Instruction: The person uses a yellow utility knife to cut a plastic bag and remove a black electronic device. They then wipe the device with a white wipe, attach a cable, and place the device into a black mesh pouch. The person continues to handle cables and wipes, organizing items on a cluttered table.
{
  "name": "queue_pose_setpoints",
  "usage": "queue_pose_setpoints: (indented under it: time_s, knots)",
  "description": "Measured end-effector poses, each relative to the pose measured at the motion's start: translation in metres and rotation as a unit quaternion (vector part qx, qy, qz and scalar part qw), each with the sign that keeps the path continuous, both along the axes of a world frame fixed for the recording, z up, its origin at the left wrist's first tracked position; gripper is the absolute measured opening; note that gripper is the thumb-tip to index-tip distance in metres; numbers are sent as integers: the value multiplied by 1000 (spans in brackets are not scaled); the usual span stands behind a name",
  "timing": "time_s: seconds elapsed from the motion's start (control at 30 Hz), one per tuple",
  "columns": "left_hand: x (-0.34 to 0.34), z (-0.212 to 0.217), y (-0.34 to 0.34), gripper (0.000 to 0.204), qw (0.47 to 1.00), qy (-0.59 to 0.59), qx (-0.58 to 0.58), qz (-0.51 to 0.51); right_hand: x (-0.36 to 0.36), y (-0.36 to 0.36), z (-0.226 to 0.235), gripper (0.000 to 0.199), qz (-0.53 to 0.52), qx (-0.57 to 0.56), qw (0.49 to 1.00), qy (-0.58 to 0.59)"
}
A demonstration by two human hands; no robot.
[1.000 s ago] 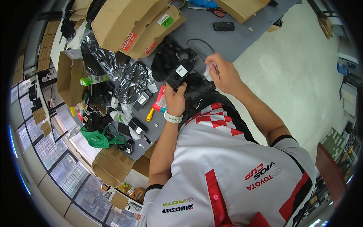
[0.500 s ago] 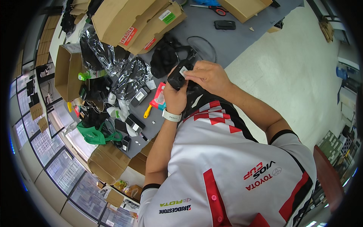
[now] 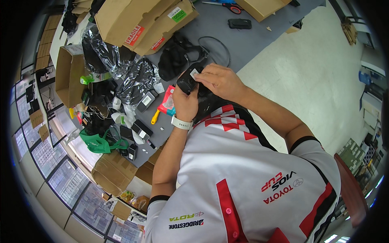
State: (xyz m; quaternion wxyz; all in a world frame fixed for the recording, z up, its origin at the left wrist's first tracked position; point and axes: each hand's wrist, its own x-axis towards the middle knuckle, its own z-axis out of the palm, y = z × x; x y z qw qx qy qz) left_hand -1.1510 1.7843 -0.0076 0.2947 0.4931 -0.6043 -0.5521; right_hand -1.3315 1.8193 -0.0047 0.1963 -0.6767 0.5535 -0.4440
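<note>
Cupping the boxy black device in our left hand, we have fingers and thumb closed around its lower end, just in front of our body by the edge of the tabletop. Our right hand is partly closed, fingertips bunched at the white label; whether they pinch anything we cannot tell. We judge the casing stiff, light enough for one palm, perhaps slippery where smooth and easily scuffed, so we'd best grip its sides, clear of the label.
</note>
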Motion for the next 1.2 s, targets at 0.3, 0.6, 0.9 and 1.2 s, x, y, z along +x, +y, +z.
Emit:
queue_pose_setpoints:
  time_s: [0.3, 0.6, 0.9, 1.2]
  knots:
    - [1, -4, 0, 36, 999, 6, 29, 19, 1, -5, -2, 16, 4, 56, 993, -101]
    - [0, 2, -1, 38, 999, -39, -38, 2, -1, -4, -7, 16, 16, 44, 995, -89]
    - [4, -6, 0, 36, 999, -44, 1, 5, 2, -2, -9, 18, 13, 69, 992, -102]
    - [-6, -7, 4, 44, 997, -76, -31, 14, 10, 2, -19, 14, -8, 8, 999, 30]
